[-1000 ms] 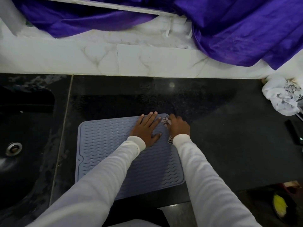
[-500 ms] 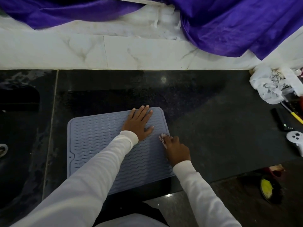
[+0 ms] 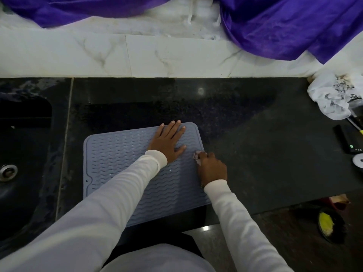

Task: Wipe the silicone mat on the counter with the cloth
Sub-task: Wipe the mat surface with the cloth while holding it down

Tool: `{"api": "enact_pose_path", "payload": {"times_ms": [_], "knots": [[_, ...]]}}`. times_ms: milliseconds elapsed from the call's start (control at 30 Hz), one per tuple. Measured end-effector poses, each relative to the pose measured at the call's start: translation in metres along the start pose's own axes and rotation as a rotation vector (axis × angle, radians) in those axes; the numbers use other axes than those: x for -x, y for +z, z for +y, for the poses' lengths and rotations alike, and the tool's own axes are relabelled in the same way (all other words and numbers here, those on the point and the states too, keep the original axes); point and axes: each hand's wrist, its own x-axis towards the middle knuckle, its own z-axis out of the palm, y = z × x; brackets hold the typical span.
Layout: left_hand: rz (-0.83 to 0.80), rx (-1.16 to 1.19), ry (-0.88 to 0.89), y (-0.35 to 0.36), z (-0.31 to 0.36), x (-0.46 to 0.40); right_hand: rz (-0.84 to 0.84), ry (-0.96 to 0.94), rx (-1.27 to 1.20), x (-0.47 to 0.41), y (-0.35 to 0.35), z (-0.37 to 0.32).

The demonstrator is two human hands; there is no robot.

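A grey-blue silicone mat with wavy ridges lies on the black counter, near its front edge. My left hand lies flat on the mat's far right part, fingers straight and spread. My right hand is curled over a small patterned cloth at the mat's right edge; only a bit of the cloth shows past my fingers.
A dark sink with a metal drain sits to the left. At the right end lie a crumpled white bag, a black device and a white round object. Purple fabric drapes over the white marble backsplash.
My right hand with the cloth came down from the mat's far right corner along its right edge, then held about level. My left hand stayed flat on the mat.
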Motion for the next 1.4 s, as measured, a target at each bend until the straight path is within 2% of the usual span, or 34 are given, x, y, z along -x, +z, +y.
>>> {"api": "enact_pose_path", "payload": {"times_ms": [133,300,433,600,700,800,900,1133,1400], "knots": [[-0.003,0.003,-0.011,-0.001,0.001,0.0,-0.108,-0.056,0.03,0.029,0.006,0.022],[-0.002,0.012,-0.003,0.001,0.0,0.0,-0.004,-0.132,0.085,0.071,0.023,0.039],[-0.001,0.001,0.001,0.002,-0.001,0.001,-0.078,-0.075,0.084,0.093,0.039,0.047],[-0.003,0.006,0.0,0.002,-0.002,0.0,0.057,-0.041,-0.007,0.096,0.05,0.048],[-0.003,-0.002,-0.001,0.002,-0.001,0.0,0.159,-0.071,-0.067,0.076,0.048,0.045],[-0.014,-0.01,0.003,0.002,-0.001,0.0,0.19,-0.046,-0.109,0.048,0.041,0.035],[-0.015,-0.015,0.005,0.001,0.0,0.0,0.172,-0.017,-0.072,0.038,0.04,0.036],[-0.018,-0.013,-0.009,-0.001,0.0,0.001,0.079,-0.063,0.012,0.093,0.058,0.059],[-0.021,0.001,-0.012,-0.001,0.0,0.002,0.098,-0.036,0.039,0.131,0.062,0.058]]}}
